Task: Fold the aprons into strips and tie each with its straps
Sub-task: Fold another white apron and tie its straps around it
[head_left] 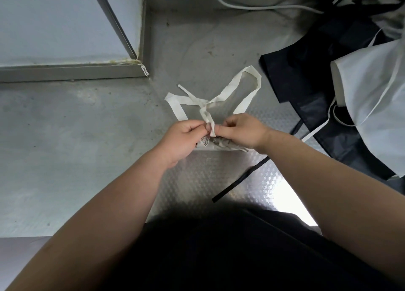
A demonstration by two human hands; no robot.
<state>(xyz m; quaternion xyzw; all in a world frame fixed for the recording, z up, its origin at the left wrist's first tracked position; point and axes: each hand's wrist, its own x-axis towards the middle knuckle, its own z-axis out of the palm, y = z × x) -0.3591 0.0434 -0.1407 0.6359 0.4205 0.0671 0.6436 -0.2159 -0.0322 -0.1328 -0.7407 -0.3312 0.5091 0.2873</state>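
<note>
A folded white apron bundle (pixel 221 145) lies on the steel counter (pixel 65 137), mostly hidden under my hands. Its white straps (pixel 232 89) loop away from me and cross just above my fingers. My left hand (pixel 184 137) pinches a strap at the bundle's top. My right hand (pixel 241 129) pinches the same strap from the other side, fingertip to fingertip with the left.
A heap of dark aprons (pixel 311 76) and white aprons (pixel 372 89) lies at the right. A black strap (pixel 241 179) trails across the counter near me. A grey cable (pixel 252 5) runs along the back. A raised wall ledge (pixel 72 70) stands at the left.
</note>
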